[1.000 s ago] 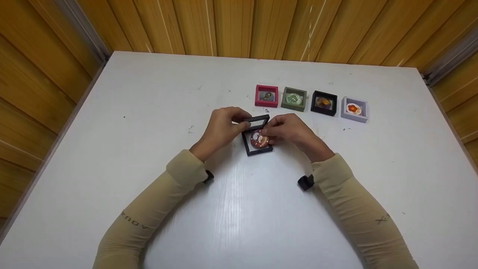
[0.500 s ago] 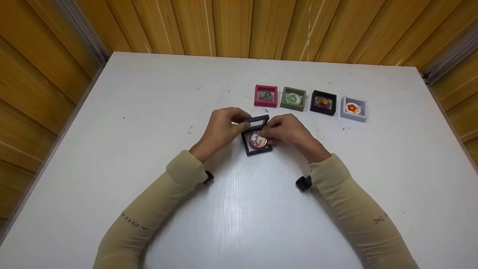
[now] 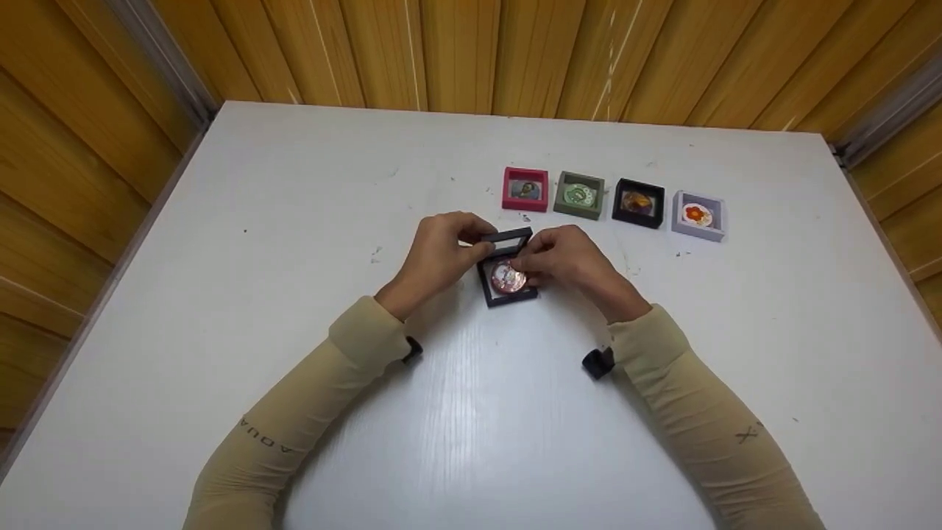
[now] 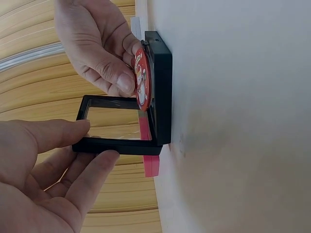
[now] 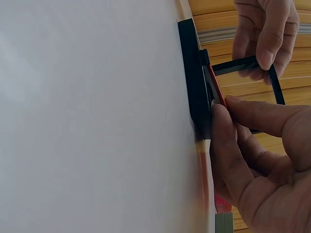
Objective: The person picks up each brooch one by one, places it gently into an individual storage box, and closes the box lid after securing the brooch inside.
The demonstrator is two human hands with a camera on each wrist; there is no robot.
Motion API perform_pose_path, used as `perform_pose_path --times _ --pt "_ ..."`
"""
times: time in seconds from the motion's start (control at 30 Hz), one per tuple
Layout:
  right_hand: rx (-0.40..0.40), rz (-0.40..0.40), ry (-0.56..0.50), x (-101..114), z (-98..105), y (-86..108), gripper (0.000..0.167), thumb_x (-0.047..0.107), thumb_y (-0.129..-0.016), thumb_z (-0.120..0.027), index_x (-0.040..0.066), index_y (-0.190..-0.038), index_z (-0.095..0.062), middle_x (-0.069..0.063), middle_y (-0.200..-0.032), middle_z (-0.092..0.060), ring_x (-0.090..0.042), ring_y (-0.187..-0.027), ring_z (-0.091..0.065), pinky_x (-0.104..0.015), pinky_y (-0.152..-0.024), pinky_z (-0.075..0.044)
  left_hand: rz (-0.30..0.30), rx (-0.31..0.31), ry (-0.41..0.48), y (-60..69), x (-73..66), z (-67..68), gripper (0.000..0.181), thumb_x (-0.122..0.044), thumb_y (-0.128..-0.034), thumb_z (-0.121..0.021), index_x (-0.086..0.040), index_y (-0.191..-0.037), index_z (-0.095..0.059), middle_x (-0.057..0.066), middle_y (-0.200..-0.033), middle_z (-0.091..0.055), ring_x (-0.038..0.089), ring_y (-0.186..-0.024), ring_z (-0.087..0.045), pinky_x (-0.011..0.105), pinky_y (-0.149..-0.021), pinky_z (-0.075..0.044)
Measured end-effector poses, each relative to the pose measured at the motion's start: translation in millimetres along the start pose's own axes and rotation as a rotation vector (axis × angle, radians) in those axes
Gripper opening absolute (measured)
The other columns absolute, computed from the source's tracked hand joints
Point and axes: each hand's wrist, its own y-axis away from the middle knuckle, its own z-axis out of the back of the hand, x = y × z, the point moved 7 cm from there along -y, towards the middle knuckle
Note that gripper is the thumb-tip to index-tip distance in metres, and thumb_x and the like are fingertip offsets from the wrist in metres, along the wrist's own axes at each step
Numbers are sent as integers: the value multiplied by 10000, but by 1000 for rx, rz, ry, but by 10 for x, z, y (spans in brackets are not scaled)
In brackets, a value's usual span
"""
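Observation:
A black hinged display case (image 3: pixel 513 299) with clear film windows lies opened on the table, its lid (image 4: pixel 116 147) raised. My left hand (image 3: pixel 447 246) pinches the lid's edge between thumb and fingers. Between the thumb and fingers of my right hand (image 3: pixel 570 254) is a round red badge (image 3: pixel 506 279) with a printed cartoon figure. In the left wrist view the badge (image 4: pixel 141 80) stands close against the film of the case's lower half, slightly tilted. Only its thin red edge (image 5: pixel 217 86) shows in the right wrist view; whether it touches the film I cannot tell.
Beyond the hands stands a row of small framed cases: pink (image 3: pixel 525 207), green (image 3: pixel 578 213), black (image 3: pixel 637 218) and lilac (image 3: pixel 698 233), each with something round or pictured inside. They sit on a white table (image 3: pixel 309 191) backed by a wood-slat wall (image 3: pixel 456 51).
The badge has shifted slightly left and down over the case's lower half, and its face now catches more glare. My right hand moved a little left with it; the left hand stayed nearly still.

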Motion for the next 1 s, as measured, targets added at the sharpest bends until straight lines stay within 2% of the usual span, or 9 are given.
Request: perform_pose_path --times 0.23,0.53,1.0 --pt "-11 2 0 -13 8 0 201 171 -886 -880 19 -972 -781 -42 -904 -729 -98 -678 -686 -214 -649 -554 8 6 -23 -5 4 -1 160 0 -958 -758 9 -1114 -794 113 -1053 -789 225 -1010 -743 414 -962 -573" --pt "-3 16 23 -16 6 -6 218 191 -888 -887 18 -972 -785 -63 -930 -736 -102 -685 -692 -212 -651 -554 6 9 -8 -5 13 4 153 4 -956 -757 12 -1106 -790 111 -1046 -789 220 -1004 -745 400 -960 -573" --pt "3 14 7 -4 15 2 193 153 -907 -868 4 -998 -785 -62 -924 -732 -91 -672 -691 -210 -647 -570 5 9 -16 1 4 10 156 4 -955 -759 8 -1107 -794 106 -1047 -787 212 -1004 -739 387 -946 -576"
